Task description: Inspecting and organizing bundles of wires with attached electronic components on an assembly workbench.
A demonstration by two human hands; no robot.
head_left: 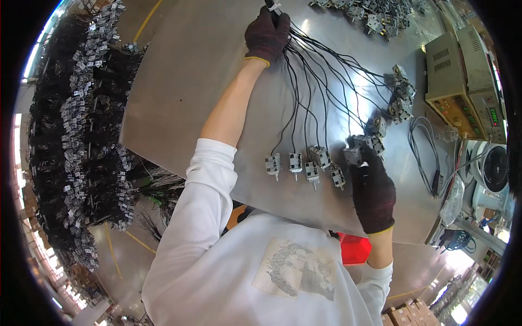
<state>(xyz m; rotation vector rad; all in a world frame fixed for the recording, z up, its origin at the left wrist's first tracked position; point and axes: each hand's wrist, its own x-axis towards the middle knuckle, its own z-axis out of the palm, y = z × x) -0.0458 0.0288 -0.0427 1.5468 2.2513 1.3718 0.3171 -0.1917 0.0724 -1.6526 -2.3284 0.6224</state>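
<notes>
My left hand [267,37], in a dark knitted glove with a yellow cuff, is closed round the gathered ends of a bundle of black cables [307,46] at the table's far side. The cables fan out toward me and to the right, each running to a small boxy grey metal part with a short shaft. Several of these metal parts [295,161] lie in a loose row in front of me. On the right, my gloved right hand [374,190] has its fingers closed on one boxy metal part [353,156], beside others. Its fingertips are partly hidden.
More boxy metal parts [399,98] lie right of the cables, with a pile [375,16] at the far edge. Bench instruments [459,89], a coiled lead [421,155] and a round dial [495,167] stand right. Hanging cable bundles [81,130] fill the left.
</notes>
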